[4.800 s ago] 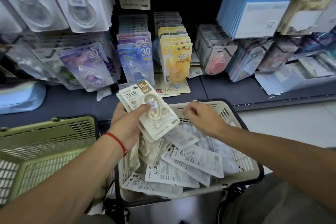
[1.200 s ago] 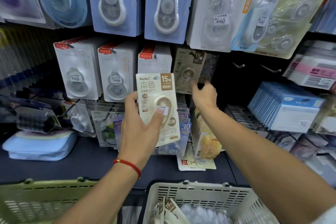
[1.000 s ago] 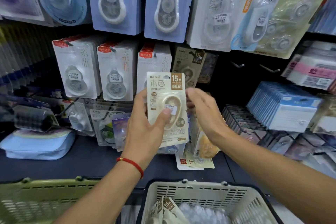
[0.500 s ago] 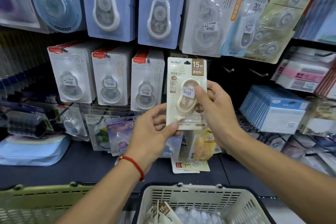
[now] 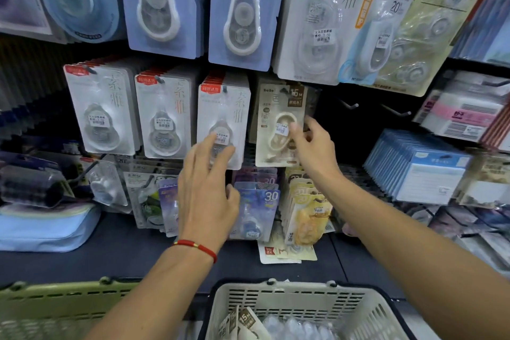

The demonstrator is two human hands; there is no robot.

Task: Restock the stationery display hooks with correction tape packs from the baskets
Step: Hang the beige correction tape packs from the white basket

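A beige correction tape pack (image 5: 271, 130) marked 15M hangs upright against the display, its top at a hook (image 5: 287, 94). My right hand (image 5: 313, 146) pinches the pack's right edge, thumb on the front by the price label. My left hand (image 5: 207, 196) hovers lower left of the pack, fingers spread, holding nothing, in front of a row of white packs (image 5: 223, 121). More beige packs (image 5: 244, 321) lie in the white basket (image 5: 289, 299) at the bottom.
A green basket (image 5: 55, 298) stands at the bottom left. Two bare hooks (image 5: 349, 105) stick out to the right of the beige pack. Blue, purple and yellow packs fill the hooks above and below. A dark shelf (image 5: 124, 254) runs beneath.
My right hand has carried the beige pack up and back onto the hook. My left hand has let go of it and dropped lower left, now open.
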